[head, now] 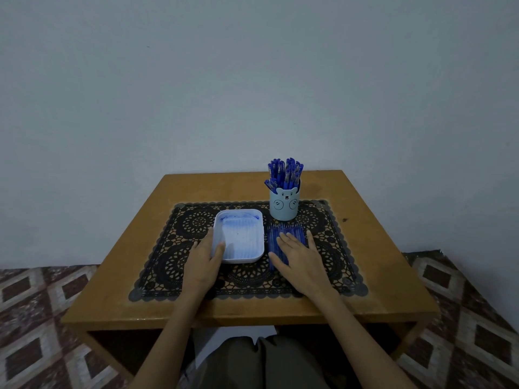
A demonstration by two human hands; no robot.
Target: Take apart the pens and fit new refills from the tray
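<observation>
Both hands act as the grip here. Left hand (206, 263) clasps the near-left corner of the white tray (239, 236), thumb hooked over the rim and inside, fingers along the outer left wall. Right hand (302, 258) lies flat with fingers spread, palm down on a loose row of blue refills (276, 237) just right of the tray, pinching nothing.

The tray's floor shows blue smears; whether any refills lie in it I cannot tell. Its right wall stands just beside the refills, with a narrow strip of black lace mat (196, 223) between them. Beyond the refills, off the tray's far-right corner, a pale blue bear pen cup (284, 204) holds a bunch of blue capped pens (285, 171) standing upright; it sits on the mat's far edge.

The mat covers the middle of the wooden desk (379, 262). Left of the tray the mat is bare out to its scalloped border, and bare wood runs beyond that to the desk's left edge. Right of the refills there is likewise open mat, then wood. The near desk edge lies under both forearms.
</observation>
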